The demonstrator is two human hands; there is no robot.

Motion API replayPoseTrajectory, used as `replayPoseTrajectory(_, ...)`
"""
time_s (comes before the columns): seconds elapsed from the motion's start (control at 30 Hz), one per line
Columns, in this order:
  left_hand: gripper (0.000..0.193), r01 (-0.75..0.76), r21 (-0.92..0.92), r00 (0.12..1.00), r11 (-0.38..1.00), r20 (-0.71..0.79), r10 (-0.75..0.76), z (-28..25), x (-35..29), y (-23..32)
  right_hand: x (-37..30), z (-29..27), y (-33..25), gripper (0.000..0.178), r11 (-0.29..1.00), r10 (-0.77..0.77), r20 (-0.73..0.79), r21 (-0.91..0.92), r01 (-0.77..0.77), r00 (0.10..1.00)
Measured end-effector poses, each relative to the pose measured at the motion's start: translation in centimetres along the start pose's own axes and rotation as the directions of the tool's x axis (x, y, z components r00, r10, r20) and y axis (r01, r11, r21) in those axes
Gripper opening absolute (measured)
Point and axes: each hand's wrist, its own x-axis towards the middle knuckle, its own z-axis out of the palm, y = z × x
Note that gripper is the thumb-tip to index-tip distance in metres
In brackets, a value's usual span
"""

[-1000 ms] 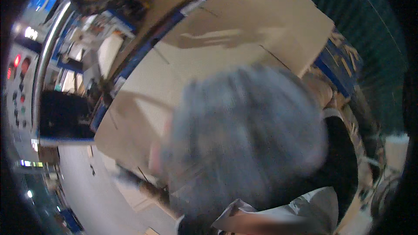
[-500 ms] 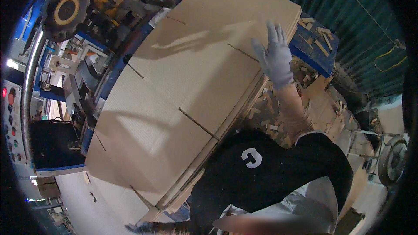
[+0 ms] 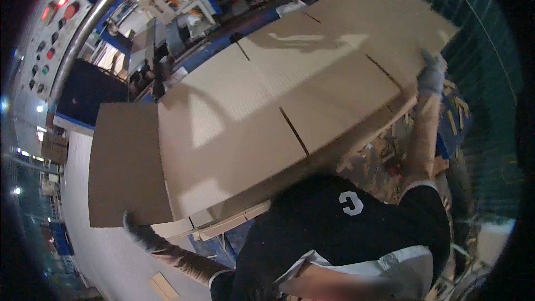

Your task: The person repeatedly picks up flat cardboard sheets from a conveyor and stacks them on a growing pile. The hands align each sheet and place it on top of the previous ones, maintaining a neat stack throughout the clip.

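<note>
Here the left hand [image 3: 136,228] and right hand [image 3: 431,78], both gloved, clamp opposite edges of the flat cardboard stack [image 3: 278,106], already lifted; setting it down remains, seemingly.

Industrial premises, evidently a cardboard or box-making plant. Large stack of flat, slotted cardboard sheets [image 3: 290,106] at centre, creased and cut as unfolded box blanks. Left of the stack, a grey control panel [image 3: 42,39] with red lamps and rows of buttons, beside a curved metal rail [image 3: 89,28]. Behind the stack, blue-framed machinery [image 3: 189,5] with yellow parts. Right of the stack, a green corrugated wall [image 3: 485,50] and heaped cardboard offcuts [image 3: 390,150] beneath. Below and left of the stack, a pale smooth floor [image 3: 95,245] with one loose scrap. Lighting dim, artificial.
</note>
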Motion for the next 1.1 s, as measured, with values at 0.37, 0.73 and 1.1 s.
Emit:
replayPoseTrajectory(0.37,0.049,-0.490,0.387,0.719,0.781,0.686,0.111,11.8,-14.5,2.3,-17.2,1.9,-1.6,0.038,0.450,0.127,0.985,-0.158,0.879,0.112)
replayPoseTrajectory(0.73,0.064,-0.849,0.248,0.280,0.466,0.960,-0.001,18.6,-13.2,2.0,-13.0,4.8,4.4,0.053,0.406,0.307,0.951,-0.085,0.910,-0.048)
replayPoseTrajectory(1.1,0.070,-0.856,0.155,0.354,0.493,0.870,0.342,27.2,-4.1,-4.5,-7.9,14.3,9.9,0.069,0.311,0.309,0.951,-0.076,0.947,-0.025)
